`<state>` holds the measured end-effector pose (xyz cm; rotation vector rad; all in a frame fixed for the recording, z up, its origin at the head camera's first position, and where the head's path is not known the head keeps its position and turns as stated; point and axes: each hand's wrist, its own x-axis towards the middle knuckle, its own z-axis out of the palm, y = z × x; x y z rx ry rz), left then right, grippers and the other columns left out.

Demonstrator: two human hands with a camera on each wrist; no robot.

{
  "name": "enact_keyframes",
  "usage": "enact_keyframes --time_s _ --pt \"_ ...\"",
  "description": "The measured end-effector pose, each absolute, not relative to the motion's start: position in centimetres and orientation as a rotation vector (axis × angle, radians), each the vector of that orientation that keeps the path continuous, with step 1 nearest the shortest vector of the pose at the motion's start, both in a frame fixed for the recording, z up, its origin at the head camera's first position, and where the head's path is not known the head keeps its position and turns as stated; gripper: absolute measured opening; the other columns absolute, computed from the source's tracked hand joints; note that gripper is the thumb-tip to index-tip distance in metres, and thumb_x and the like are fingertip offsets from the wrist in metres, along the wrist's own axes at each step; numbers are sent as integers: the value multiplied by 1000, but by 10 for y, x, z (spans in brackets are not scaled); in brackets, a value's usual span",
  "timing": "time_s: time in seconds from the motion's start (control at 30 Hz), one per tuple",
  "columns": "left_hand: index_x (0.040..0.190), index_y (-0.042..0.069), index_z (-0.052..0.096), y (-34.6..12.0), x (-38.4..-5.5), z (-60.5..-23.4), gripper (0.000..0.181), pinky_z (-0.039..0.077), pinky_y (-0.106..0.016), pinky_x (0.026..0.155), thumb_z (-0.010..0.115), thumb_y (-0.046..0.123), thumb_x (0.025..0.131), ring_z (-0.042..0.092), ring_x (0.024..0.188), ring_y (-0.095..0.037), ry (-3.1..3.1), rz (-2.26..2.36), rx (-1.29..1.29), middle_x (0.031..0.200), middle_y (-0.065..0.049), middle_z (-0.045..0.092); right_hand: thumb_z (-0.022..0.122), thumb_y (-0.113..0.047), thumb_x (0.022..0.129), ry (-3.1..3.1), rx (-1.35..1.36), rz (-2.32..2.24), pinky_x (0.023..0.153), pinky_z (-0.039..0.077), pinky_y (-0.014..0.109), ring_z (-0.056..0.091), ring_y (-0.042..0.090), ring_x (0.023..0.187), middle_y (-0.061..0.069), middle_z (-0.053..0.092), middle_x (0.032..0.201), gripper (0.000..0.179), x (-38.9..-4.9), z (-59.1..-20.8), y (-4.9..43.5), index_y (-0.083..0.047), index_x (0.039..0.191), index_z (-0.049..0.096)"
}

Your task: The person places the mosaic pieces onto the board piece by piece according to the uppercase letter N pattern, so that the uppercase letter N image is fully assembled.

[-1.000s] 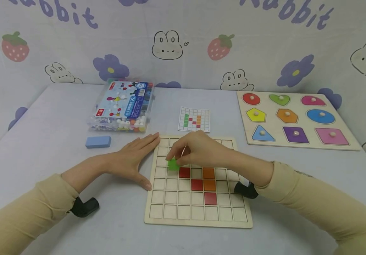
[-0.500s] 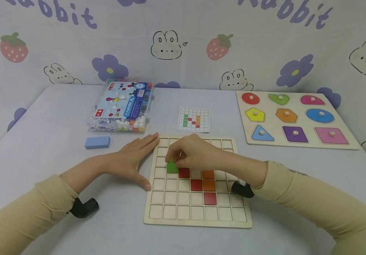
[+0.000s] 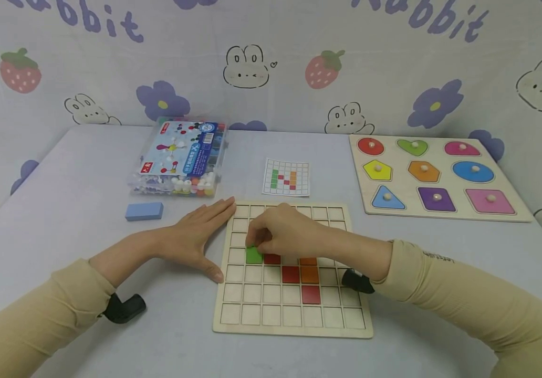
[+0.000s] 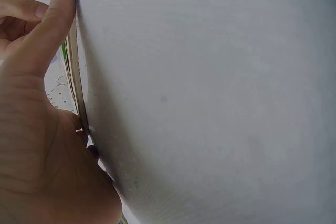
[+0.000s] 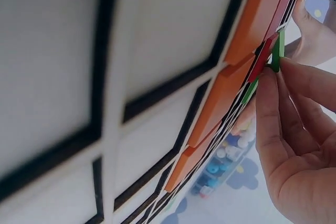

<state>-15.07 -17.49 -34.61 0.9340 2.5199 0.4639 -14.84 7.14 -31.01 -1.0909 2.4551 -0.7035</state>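
Note:
My right hand pinches a green square tile between thumb and fingers, over a cell in the second column of the wooden grid board. In the right wrist view this tile stands tilted on edge, with another green tile beyond, lying in the board. Red tiles step down diagonally beside orange tiles. Spread and straight, my left hand rests along the board's left edge, its thumb and fingertips touching it; the left wrist view shows the thumb against that edge. My right hand hides several upper cells.
Behind the board lies a printed pattern card. A clear case of coloured beads stands back left, with a blue block before it. At right lies a knobbed shape puzzle. A patterned cloth hangs behind.
My right hand has moved slightly toward me, bringing the green tile down from the cell above to level with the first red tile. The left hand has stayed put.

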Motion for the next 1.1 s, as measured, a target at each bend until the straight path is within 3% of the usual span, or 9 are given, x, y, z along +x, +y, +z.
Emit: enact_keyframes --time_s 0.6,1.1 --pt "160 7 3 -175 -151 -347 132 6 -60 127 82 61 68 -2 157 -34 2529 463 935 170 -10 -4 70 -12 88 2520 -1091 -694 74 54 20 63 6 79 -6 75 88 12 -152 -291 82 -14 98 77" --pt "160 6 6 -175 -150 -348 131 7 -59 127 83 58 67 0 157 -35 2545 452 932 170 -11 -3 71 -14 90 2684 -842 -680 73 57 23 64 11 81 -6 73 87 13 -146 -267 174 -18 101 77"
